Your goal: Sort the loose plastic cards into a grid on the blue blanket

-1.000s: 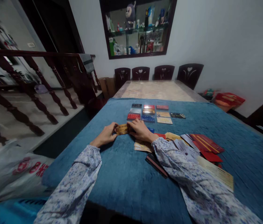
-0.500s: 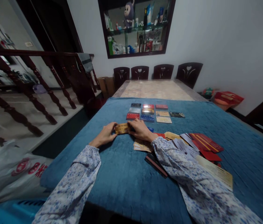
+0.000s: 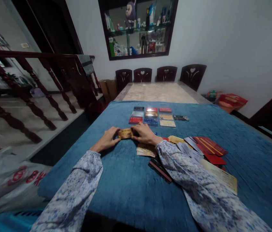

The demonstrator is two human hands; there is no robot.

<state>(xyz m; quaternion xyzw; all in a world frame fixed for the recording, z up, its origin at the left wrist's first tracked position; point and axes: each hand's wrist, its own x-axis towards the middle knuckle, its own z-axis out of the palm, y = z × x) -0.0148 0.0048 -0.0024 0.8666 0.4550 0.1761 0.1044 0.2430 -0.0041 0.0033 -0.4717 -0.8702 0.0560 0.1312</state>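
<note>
Between my two hands is a gold card (image 3: 126,133) with dark lettering, gripped at its short ends just over the blue cloth (image 3: 123,187). My left hand (image 3: 108,138) is closed on its left end, thumb below and fingers above. The right end is pinched by my right hand (image 3: 144,133). Beyond my hands lie cards in rows, among them a red card (image 3: 136,120), a blue card (image 3: 150,121) and a cream card (image 3: 167,123). Yellowish cards (image 3: 146,149) and a black striped card (image 3: 160,169) lie by my right wrist. My right forearm partly hides the loose pile.
Right of my right arm spread dark red cards (image 3: 210,145), a white card (image 3: 190,151) and a large cream card (image 3: 222,177). A black card (image 3: 181,118) ends one row. Chairs (image 3: 166,74) stand behind the bare tabletop (image 3: 154,91). A plastic bag (image 3: 10,180) sits at left.
The whole view has shifted slightly, with things appearing a little further left. Both hands keep hold of the gold card, in nearly the same place on the cloth.
</note>
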